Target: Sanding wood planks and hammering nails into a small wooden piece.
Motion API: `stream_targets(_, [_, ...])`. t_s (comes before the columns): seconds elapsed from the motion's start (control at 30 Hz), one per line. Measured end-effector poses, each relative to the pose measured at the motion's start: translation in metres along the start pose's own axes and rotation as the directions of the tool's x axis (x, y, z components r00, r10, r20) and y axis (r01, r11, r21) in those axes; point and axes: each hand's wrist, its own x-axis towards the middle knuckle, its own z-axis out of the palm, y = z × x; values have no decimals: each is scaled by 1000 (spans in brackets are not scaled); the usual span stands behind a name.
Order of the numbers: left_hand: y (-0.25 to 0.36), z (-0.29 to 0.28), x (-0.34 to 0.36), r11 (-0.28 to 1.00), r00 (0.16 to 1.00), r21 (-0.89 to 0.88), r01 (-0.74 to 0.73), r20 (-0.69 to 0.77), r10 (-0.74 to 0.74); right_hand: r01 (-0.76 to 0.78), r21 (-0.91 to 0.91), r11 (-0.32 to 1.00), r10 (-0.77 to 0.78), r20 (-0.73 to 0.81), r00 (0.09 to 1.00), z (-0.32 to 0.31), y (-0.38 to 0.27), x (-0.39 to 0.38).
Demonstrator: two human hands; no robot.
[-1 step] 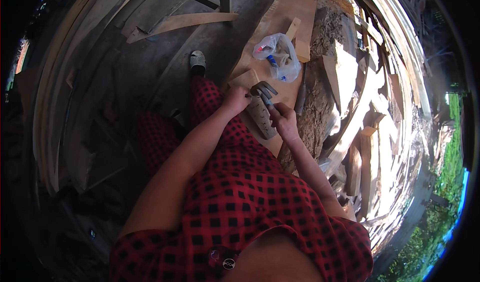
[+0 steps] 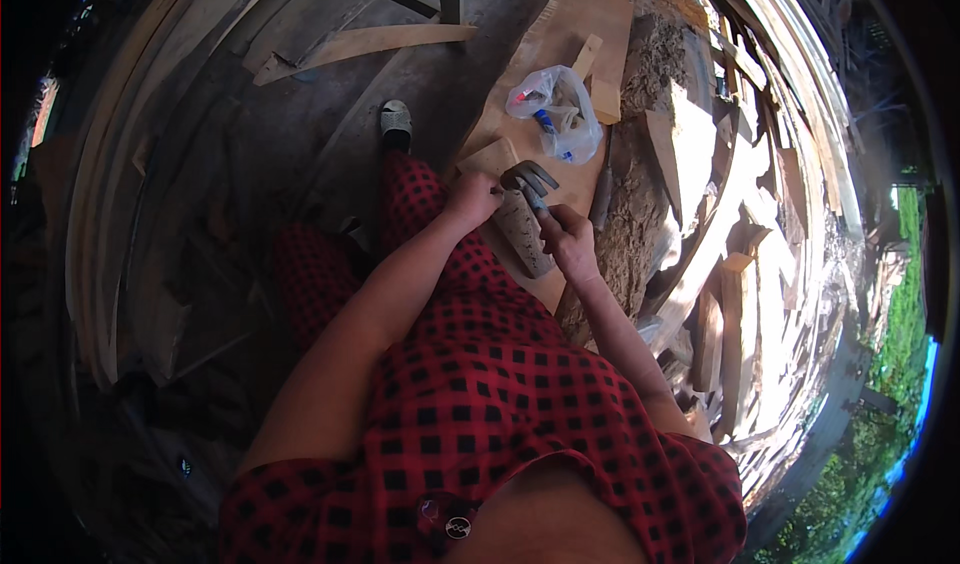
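My right hand (image 2: pixel 568 247) is closed around the handle of a claw hammer (image 2: pixel 530 176), close below its head. The hammer's dark head lies over the far end of a pale, pitted wooden block (image 2: pixel 522 232). On the left, my left hand (image 2: pixel 476 202) pinches its fingers together beside the hammer head, at the block's edge. Whatever is between those fingertips is too small to make out. A second pale wood block (image 2: pixel 488 158) lies just beyond my left hand. Under both blocks is a broad wooden plank (image 2: pixel 515 69).
A clear plastic bag (image 2: pixel 556 114) with red and blue items inside sits on the plank, beside a small wood offcut (image 2: pixel 603 101). To the right lie a bark-covered log (image 2: pixel 640 189) and heaped scrap wood (image 2: pixel 735 304). Long boards (image 2: pixel 110 204) stand at the left.
The hammer head has shifted very slightly. Both hands stay where they were.
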Motion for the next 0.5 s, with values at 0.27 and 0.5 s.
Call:
stream_targets(0.27, [4,-3,-3,999,1000,36,11,13,-11,-31,-136,990,34,22,999,-2,-3,1])
stream_targets(0.5, [-2,1,1,998,999,-56,-34,-4,34,98,-120,988,-104,-47,993,1,18,6])
